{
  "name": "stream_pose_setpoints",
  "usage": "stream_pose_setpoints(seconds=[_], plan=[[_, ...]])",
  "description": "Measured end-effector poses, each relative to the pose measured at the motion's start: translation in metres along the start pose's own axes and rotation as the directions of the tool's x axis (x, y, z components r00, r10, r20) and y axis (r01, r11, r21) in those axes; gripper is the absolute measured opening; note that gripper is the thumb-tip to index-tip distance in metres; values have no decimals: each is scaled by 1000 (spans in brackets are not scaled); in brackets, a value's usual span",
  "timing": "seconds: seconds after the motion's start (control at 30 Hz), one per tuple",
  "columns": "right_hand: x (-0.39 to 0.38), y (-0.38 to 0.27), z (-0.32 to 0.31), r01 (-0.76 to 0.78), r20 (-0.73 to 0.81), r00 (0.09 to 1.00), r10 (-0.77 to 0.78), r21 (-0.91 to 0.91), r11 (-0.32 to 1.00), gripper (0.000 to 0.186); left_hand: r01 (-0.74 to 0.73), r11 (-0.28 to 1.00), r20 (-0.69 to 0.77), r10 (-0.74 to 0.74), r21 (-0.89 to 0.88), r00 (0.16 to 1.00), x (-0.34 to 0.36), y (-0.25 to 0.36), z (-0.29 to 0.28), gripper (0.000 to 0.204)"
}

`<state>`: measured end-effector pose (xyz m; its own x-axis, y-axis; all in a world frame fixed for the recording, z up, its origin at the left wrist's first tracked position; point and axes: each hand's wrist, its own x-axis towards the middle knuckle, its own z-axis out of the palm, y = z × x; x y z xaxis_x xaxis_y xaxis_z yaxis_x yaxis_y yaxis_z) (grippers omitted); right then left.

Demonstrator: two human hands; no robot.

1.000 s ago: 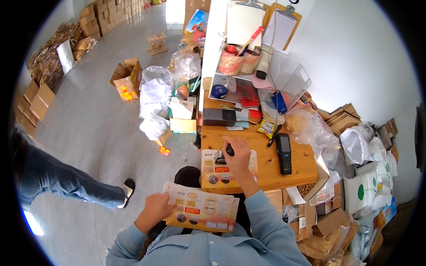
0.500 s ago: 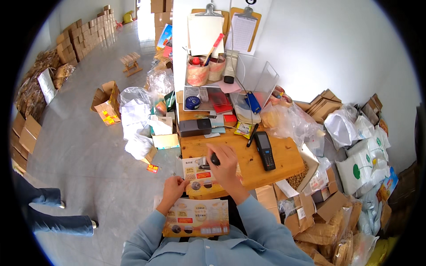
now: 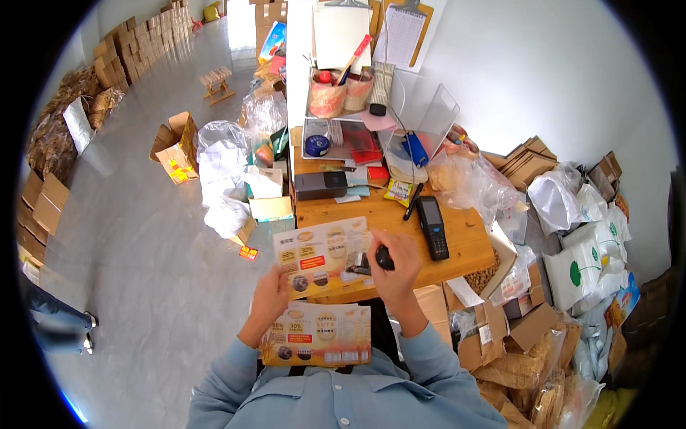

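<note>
My left hand pinches the left edge of a white-and-yellow printed sheet, which lies slightly tilted across the desk's front edge. My right hand is closed round the black knob of a hand stamp. The stamp's dark, metallic base is over the right part of the sheet; whether it touches the paper I cannot tell. Below, on my lap, rests a stack of similar printed sheets.
Right of the stamp, a handheld scanner and a black marker lie on the wooden desk. A dark grey box-shaped device sits at its left edge. Cartons and plastic bags crowd the right side. A person's legs show at far left.
The upper sheet has shifted and now tilts, with more of it showing. My right hand and the stamp have moved right. The person's legs at left have moved farther left.
</note>
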<state>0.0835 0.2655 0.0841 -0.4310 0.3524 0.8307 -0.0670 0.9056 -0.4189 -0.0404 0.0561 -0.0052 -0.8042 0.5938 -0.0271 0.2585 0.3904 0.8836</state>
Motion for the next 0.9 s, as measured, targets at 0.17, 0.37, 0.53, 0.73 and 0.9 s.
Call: stream_pose_setpoints(seconds=[0.17,0.37,0.53,0.73,0.9], plan=[[10,12,1,11,-60,998,-13,-29,1000,31,184,977,170,-164,-111,972,-45,-22,-37,16],[9,33,21,-5,-42,999,5,3,1000,30,81,988,191,-105,133,976,-98,-73,-42,21],[2,41,52,25,52,998,-29,78,997,31,121,843,227,-275,525,934,-96,8,-56,28],[-12,52,87,-15,160,987,-1,100,995,31,-90,856,-62,140,509,988,-43,10,-35,23],[-33,60,98,-33,142,990,14,135,990,25,-197,777,273,34,597,961,-20,10,-29,21]])
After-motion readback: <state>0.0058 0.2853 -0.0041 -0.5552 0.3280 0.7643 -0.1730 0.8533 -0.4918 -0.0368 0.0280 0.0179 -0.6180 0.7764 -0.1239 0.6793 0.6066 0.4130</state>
